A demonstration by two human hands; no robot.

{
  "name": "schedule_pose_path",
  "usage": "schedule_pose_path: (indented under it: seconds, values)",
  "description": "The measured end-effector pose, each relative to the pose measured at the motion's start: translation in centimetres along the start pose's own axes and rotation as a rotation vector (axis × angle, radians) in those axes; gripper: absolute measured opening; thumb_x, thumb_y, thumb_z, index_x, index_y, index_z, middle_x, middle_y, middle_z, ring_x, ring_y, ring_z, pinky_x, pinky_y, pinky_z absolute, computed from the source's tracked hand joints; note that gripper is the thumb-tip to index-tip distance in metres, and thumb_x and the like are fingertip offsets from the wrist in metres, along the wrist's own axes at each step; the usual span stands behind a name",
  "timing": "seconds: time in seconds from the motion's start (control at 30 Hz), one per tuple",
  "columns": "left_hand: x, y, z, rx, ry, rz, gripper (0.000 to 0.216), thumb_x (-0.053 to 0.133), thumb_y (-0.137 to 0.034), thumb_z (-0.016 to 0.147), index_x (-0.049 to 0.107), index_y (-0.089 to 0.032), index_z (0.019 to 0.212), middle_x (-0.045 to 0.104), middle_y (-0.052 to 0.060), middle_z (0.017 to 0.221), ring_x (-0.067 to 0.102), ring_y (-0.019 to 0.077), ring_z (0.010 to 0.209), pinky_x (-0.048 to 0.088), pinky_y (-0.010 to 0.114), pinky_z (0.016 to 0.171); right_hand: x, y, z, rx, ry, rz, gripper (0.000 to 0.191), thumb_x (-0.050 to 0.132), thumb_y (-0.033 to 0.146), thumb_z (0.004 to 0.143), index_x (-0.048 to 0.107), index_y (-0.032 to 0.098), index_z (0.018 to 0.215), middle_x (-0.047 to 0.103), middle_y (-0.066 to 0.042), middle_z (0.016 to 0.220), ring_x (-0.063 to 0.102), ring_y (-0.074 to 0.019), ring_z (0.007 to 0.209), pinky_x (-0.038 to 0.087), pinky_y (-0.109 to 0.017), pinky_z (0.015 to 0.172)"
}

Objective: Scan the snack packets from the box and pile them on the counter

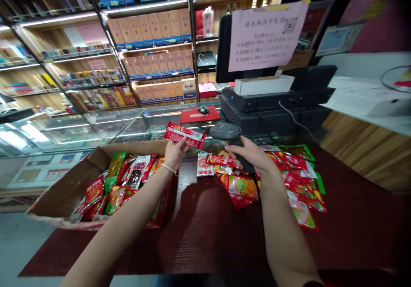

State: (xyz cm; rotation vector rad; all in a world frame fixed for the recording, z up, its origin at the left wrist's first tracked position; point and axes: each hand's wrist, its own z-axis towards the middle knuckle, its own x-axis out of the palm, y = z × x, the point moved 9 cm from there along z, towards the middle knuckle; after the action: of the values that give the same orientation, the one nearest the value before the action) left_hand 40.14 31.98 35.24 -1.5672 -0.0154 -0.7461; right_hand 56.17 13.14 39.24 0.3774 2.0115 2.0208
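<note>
My left hand (176,153) grips a red snack packet (185,136) by its lower edge, with the printed back and barcode turned up. In my right hand (252,154) is a black barcode scanner (225,129); its head points left toward the packet, a short gap apart. The scanner's cable (260,210) runs down past my right forearm. Beneath and beside the scanner lie loose snack packets (242,187) on the dark red counter. To the left, an open cardboard box (54,207) holds several red, green and white packets (138,171).
More snack packets (300,184) lie right of my right forearm. Behind stand a cash register (276,100) and a monitor backed by a pink paper sign (266,38). A mouse (203,109) rests on a red mat (189,115) on the glass display case (125,122). Stocked shelves (150,45) line the wall.
</note>
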Motion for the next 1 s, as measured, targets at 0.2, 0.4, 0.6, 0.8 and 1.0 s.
schedule_pose_path:
  seconds: [0.2, 0.4, 0.6, 0.8, 1.0]
  values:
    - [2.6, 0.3, -0.8, 0.069, 0.111, 0.227, 0.037, 0.077, -0.026, 0.066, 0.055, -0.018, 0.094, 0.070, 0.001, 0.087, 0.067, 0.0137, 0.073, 0.055, 0.027, 0.071, -6.4, 1.5, -1.8, -0.134, -0.249, 0.108, 0.038, 0.074, 0.042, 0.073, 0.046, 0.027, 0.093, 0.053, 0.009, 0.057, 0.047, -0.0083, 0.037, 0.037, -0.019, 0.034]
    - [10.0, 5.1, -0.9, 0.104, 0.328, 0.520, 0.033, 0.071, -0.033, 0.073, 0.055, -0.019, 0.099, 0.071, 0.003, 0.084, 0.067, 0.0176, 0.068, 0.053, 0.030, 0.065, -15.6, 1.9, -6.0, -0.212, -0.521, 0.111, 0.040, 0.075, 0.042, 0.072, 0.043, 0.027, 0.090, 0.052, 0.010, 0.057, 0.047, -0.0084, 0.037, 0.037, -0.019, 0.034]
    - [20.4, 10.2, -4.7, 0.453, 0.522, 1.074, 0.019, 0.058, -0.028, 0.086, 0.064, -0.022, 0.103, 0.073, 0.005, 0.091, 0.068, 0.0215, 0.083, 0.051, 0.033, 0.078, -21.5, 0.5, -11.1, -0.150, -0.616, 0.099, 0.041, 0.075, 0.041, 0.072, 0.042, 0.026, 0.091, 0.053, 0.010, 0.055, 0.048, -0.0089, 0.036, 0.037, -0.018, 0.032]
    - [28.1, 15.5, -9.7, 0.751, 0.741, 1.288, 0.032, 0.045, -0.013, 0.090, 0.067, -0.020, 0.112, 0.072, 0.010, 0.106, 0.064, 0.0242, 0.105, 0.047, 0.038, 0.096, -24.9, -0.8, -15.6, -0.131, -0.695, 0.087, 0.041, 0.077, 0.039, 0.071, 0.042, 0.026, 0.088, 0.053, 0.010, 0.054, 0.047, -0.0094, 0.034, 0.037, -0.019, 0.031]
    - [29.8, 21.0, -10.8, 0.658, 0.965, 1.315, 0.047, 0.050, -0.010, 0.085, 0.057, -0.011, 0.132, 0.052, 0.017, 0.142, 0.046, 0.0267, 0.134, 0.034, 0.043, 0.114, -25.8, -1.8, -18.4, -0.098, -0.730, 0.119, 0.039, 0.077, 0.039, 0.071, 0.043, 0.025, 0.085, 0.052, 0.009, 0.054, 0.047, -0.0091, 0.036, 0.038, -0.020, 0.032]
